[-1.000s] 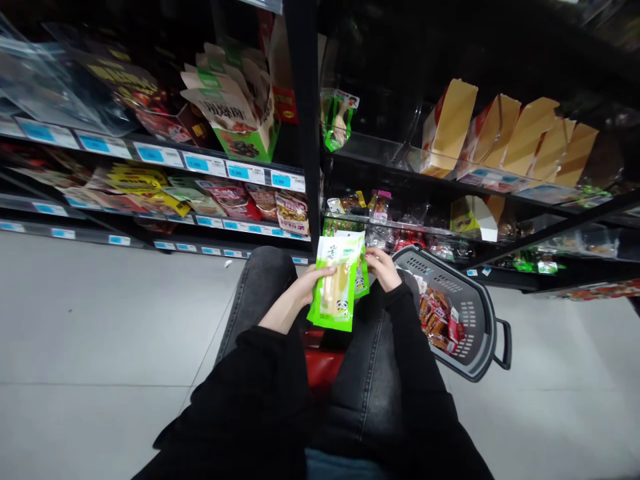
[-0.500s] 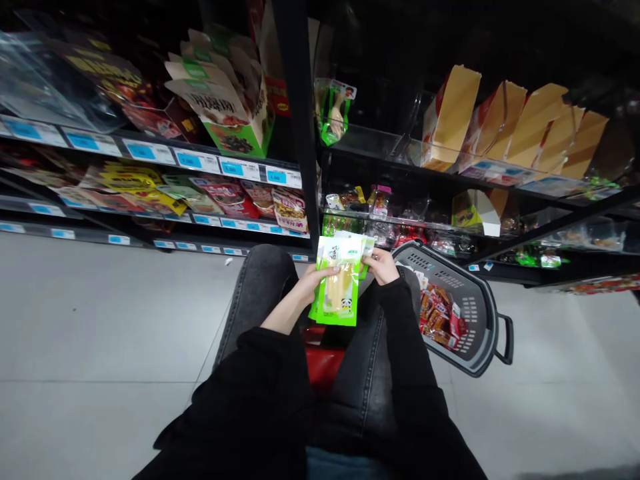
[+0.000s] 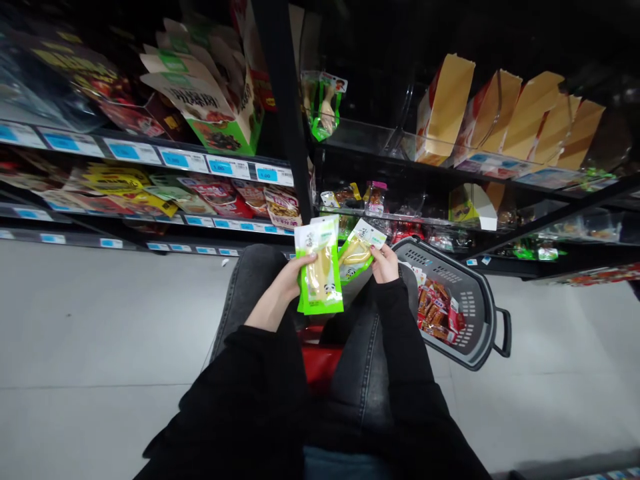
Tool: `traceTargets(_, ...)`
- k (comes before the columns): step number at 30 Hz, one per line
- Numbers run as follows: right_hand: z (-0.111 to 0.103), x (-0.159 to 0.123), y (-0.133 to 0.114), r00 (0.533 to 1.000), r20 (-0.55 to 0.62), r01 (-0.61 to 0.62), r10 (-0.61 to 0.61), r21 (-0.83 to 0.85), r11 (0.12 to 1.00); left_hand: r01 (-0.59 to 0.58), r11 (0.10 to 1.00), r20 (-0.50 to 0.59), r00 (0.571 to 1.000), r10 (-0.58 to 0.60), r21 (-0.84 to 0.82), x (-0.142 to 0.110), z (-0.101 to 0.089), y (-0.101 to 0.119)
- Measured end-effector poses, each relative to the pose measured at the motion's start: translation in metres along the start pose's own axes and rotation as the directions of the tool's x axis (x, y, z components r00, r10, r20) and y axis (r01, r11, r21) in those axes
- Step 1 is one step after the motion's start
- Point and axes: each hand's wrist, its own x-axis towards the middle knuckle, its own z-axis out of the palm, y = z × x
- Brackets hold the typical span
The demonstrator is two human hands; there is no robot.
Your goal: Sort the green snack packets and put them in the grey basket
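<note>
My left hand (image 3: 286, 283) is closed on green-and-white snack packets (image 3: 321, 267) with a clear window and a panda print; an edge of at least one more shows behind the front one. The thumb lies across the front. My right hand (image 3: 385, 264) pinches the upper right corner of a similar green-and-white snack packet (image 3: 359, 249), which tilts to the right just beside the left hand's stack. Both hands are above my knees, in front of the lower shelves.
A grey basket (image 3: 480, 313) with red snack packs (image 3: 439, 313) stands on the floor by my right knee. Ahead are dark shelves holding opened cardboard boxes (image 3: 527, 120), a green-and-white box (image 3: 225, 127) and bagged snacks (image 3: 215, 195). A dark upright post (image 3: 286, 93) divides the shelves.
The packets have come apart: the left hand's stack has moved left and slightly up, while the right hand's packet now shows separately, tilted. The view has shifted slightly.
</note>
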Motion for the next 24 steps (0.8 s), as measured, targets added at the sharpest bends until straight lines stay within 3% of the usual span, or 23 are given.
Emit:
traceTargets(6,0.000,0.003,0.003,0.998,-0.012,0.067,-0.067,0.024,0.997,0.081,0.991,0.018,0.996,-0.084,0.102,-0.002,0.004,-0.007)
traceTargets(11,0.004,0.000,0.004,0.998,0.026,0.051,-0.053,0.044,0.998,0.062,0.995,-0.001,0.998,-0.062,0.077,0.003,0.006,-0.010)
traceTargets(15,0.010,-0.004,0.009,0.999,0.032,0.028,-0.028,-0.017,0.999,0.072,0.995,0.044,0.996,-0.075,0.073,0.007,0.004,-0.015)
traceTargets(19,0.011,-0.003,0.013,0.999,0.018,0.031,-0.030,-0.072,0.997,0.087,0.996,0.057,0.995,-0.085,-0.030,0.007,0.005,-0.014)
traceTargets(24,0.008,0.001,0.014,0.997,-0.044,0.069,-0.071,-0.047,0.997,-0.056,0.983,-0.060,0.997,0.046,-0.174,0.006,0.006,-0.007)
